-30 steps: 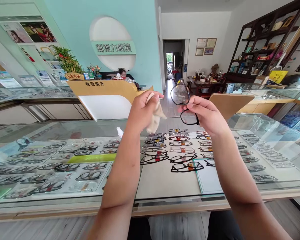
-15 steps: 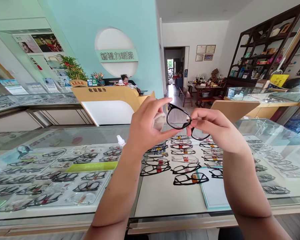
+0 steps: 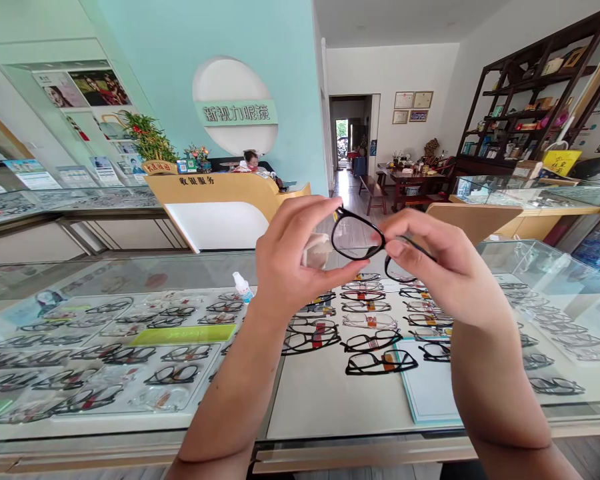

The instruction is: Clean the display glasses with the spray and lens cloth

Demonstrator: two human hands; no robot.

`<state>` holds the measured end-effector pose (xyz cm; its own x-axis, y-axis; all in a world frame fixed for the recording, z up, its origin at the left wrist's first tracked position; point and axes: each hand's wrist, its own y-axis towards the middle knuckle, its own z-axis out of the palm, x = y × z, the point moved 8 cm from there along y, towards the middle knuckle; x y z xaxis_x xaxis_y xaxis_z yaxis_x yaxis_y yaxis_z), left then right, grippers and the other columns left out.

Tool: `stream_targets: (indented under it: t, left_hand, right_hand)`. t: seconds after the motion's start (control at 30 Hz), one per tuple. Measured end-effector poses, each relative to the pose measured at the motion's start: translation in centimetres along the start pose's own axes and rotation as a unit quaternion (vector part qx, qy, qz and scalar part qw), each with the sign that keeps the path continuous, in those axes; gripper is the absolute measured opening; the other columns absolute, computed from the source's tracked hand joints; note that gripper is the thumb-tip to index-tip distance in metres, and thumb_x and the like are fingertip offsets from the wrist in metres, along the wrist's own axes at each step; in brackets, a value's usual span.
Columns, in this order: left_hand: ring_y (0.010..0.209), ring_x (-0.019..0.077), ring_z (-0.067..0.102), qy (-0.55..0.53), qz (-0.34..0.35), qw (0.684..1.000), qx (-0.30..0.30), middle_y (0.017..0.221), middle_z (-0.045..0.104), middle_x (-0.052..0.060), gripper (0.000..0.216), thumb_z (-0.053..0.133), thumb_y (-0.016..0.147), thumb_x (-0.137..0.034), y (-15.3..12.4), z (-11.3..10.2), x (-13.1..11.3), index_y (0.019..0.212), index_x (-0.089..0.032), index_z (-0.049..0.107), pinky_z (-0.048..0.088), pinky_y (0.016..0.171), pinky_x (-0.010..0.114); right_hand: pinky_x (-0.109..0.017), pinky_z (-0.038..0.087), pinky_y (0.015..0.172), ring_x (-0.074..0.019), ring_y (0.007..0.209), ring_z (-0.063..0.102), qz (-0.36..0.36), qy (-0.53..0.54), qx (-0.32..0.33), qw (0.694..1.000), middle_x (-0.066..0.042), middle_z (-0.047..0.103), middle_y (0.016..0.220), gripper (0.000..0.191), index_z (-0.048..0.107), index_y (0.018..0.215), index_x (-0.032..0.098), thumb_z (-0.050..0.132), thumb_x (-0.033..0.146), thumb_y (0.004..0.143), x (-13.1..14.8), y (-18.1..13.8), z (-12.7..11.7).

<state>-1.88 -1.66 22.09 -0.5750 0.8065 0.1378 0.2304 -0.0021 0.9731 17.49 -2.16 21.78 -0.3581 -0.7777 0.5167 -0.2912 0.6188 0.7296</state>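
A pair of black-rimmed eyeglasses (image 3: 356, 235) is held up above the glass counter, between both hands. My left hand (image 3: 291, 245) grips the left-side rim, its fingers at the top edge and its thumb below. A crumpled pale cloth (image 3: 317, 251) sits inside that hand's curl, behind the thumb. My right hand (image 3: 435, 263) pinches the glasses around the bridge with thumb and forefinger. Its fingers hide much of the second lens; a dark temple arm shows above the thumb.
Rows of eyeglass frames (image 3: 383, 361) lie in the glass display counter (image 3: 320, 410). A small white spray bottle (image 3: 242, 287) stands beyond my left forearm. Past the counter, a person (image 3: 253, 161) is behind the reception desk (image 3: 215, 217). A wooden bench (image 3: 373, 190) is farther back.
My right fingers have shifted on the bridge, and a temple arm now shows above the thumb. My left hand has moved slightly left, and more of the spray bottle is visible.
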Motion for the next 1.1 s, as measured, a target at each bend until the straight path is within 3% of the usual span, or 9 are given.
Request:
stream_targets:
  t: [0.03,0.1,0.2,0.4,0.53,0.73,0.97,1.1]
  left_hand:
    - [0.107,0.0275,0.073,0.005,0.001,1.0,-0.031,0.125,0.075,0.009,0.077,0.092,0.077,-0.067,0.1,-0.5,0.1,0.139,-0.03,0.067,0.064,0.078,0.041]
    - [0.104,0.0269,0.072,0.02,-0.011,0.995,-0.095,0.121,0.074,0.009,0.078,0.092,0.075,-0.069,0.1,-1.6,0.4,0.138,-0.029,0.067,0.061,0.073,0.04]
    - [0.102,0.0277,0.069,0.029,-0.043,0.987,-0.152,0.114,0.072,0.008,0.083,0.094,0.071,-0.069,-0.3,-2.7,0.9,0.138,-0.028,0.068,0.056,0.071,0.041]
    - [0.117,0.0312,0.067,0.033,-0.136,0.981,-0.137,0.126,0.066,0.009,0.076,0.093,0.079,-0.059,-1.0,-3.0,1.5,0.143,-0.033,0.062,0.059,0.094,0.051]
    - [0.124,0.0318,0.067,0.022,-0.165,0.977,-0.135,0.129,0.066,0.008,0.072,0.093,0.081,-0.055,-1.1,-3.0,1.2,0.142,-0.034,0.061,0.06,0.101,0.054]
    - [0.122,0.0307,0.07,0.026,-0.163,0.978,-0.129,0.127,0.069,0.009,0.069,0.088,0.085,-0.059,-1.0,-2.6,1.2,0.142,-0.033,0.061,0.063,0.101,0.054]
    - [0.126,0.0333,0.072,0.001,-0.166,0.984,-0.059,0.137,0.07,0.012,0.078,0.087,0.087,-0.06,-1.3,-1.3,1.9,0.153,-0.032,0.056,0.066,0.097,0.051]
    - [0.128,0.0338,0.072,-0.004,-0.174,0.983,-0.051,0.139,0.071,0.012,0.076,0.084,0.089,-0.062,-1.4,-1.1,2.2,0.154,-0.032,0.056,0.067,0.099,0.052]
  right_hand:
    - [-0.041,0.055,0.093,-0.0236,0.105,0.069,-0.028,-0.032,-0.047,0.998,-0.005,0.074,0.112,0.01,0.07,0.11,0.025,0.069,0.033,0.103,0.7,-0.2,-0.5]
    - [-0.051,0.054,0.108,-0.0307,0.127,0.065,-0.076,-0.09,-0.142,0.983,-0.009,0.069,0.131,0.033,0.066,0.127,0.028,0.076,0.036,0.097,1.9,-0.8,-1.5]
    - [-0.062,0.051,0.117,-0.0369,0.138,0.06,-0.108,-0.145,-0.215,0.96,-0.011,0.065,0.139,0.053,0.061,0.14,0.031,0.082,0.037,0.092,2.8,-1.4,-1.9]
    - [-0.066,0.052,0.117,-0.0382,0.136,0.063,-0.108,-0.171,-0.236,0.951,-0.011,0.069,0.138,0.056,0.063,0.144,0.034,0.084,0.034,0.092,2.8,-1.5,-1.3]
    - [-0.066,0.054,0.117,-0.0372,0.134,0.066,-0.1,-0.152,-0.261,0.948,-0.011,0.068,0.142,0.062,0.06,0.149,0.032,0.085,0.035,0.092,2.1,-1.7,-1.3]
    - [-0.065,0.057,0.114,-0.0362,0.13,0.069,-0.084,-0.162,-0.269,0.946,-0.011,0.071,0.14,0.055,0.063,0.145,0.033,0.084,0.04,0.094,1.8,-1.7,-1.3]
    - [-0.061,0.064,0.102,-0.0343,0.117,0.071,-0.082,-0.207,-0.267,0.938,-0.01,0.07,0.129,0.053,0.062,0.143,0.039,0.083,0.044,0.095,2.6,-1.9,-1.3]
    - [-0.062,0.063,0.103,-0.0353,0.119,0.07,-0.078,-0.217,-0.268,0.935,-0.011,0.069,0.128,0.054,0.061,0.144,0.037,0.083,0.044,0.095,2.7,-2.0,-1.3]
